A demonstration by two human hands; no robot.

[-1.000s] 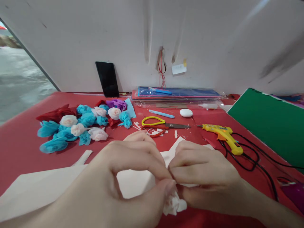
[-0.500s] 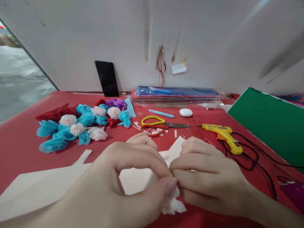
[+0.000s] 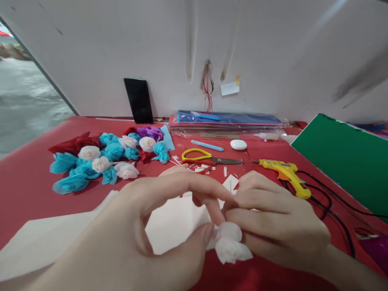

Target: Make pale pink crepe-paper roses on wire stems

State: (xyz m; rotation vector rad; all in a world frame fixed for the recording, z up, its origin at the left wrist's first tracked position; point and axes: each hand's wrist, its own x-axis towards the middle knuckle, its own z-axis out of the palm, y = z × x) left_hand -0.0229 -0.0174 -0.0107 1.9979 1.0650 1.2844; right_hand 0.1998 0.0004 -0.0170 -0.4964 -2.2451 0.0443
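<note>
Item: one white crepe-paper flower [image 3: 230,247], part-rolled in appearance. Position: off the counter, between the two hands, on the wearer's side of the fingertips. Long axis: slanted from the narrow end among the fingertips, upper left, to a ruffled petal tip, lower right; the bloom faced the wearer.

Right hand [image 3: 277,220]: the nearer of the pair, lying against the flower's right side. Fingers curled closed; apparently the holding hand, though its fingertips were hidden.

Left hand [image 3: 130,226]: at the flower's left. Thumb and forefinger stood apart in a loose arch, the thumb tip beside the narrow end, another fingertip at the flower's upper edge. Whether paper was pinched there could not be told.

Beneath the hands: white paper [image 3: 172,226], over a red counter [image 3: 27,173].

Beyond, at centre: scissors [image 3: 214,160], yellow and red handles, blades toward the right; a light-blue pen [image 3: 207,145]; a white oval case [image 3: 238,144].

At right: one yellow glue gun [image 3: 281,167], nozzle leftward; one green board [image 3: 345,161], tilted.

At left: a cluster of blue, pink, red and purple crepe-paper flowers [image 3: 112,152].

Rear: a black smartphone [image 3: 138,101], leaning on the wall [image 3: 136,40].
</note>
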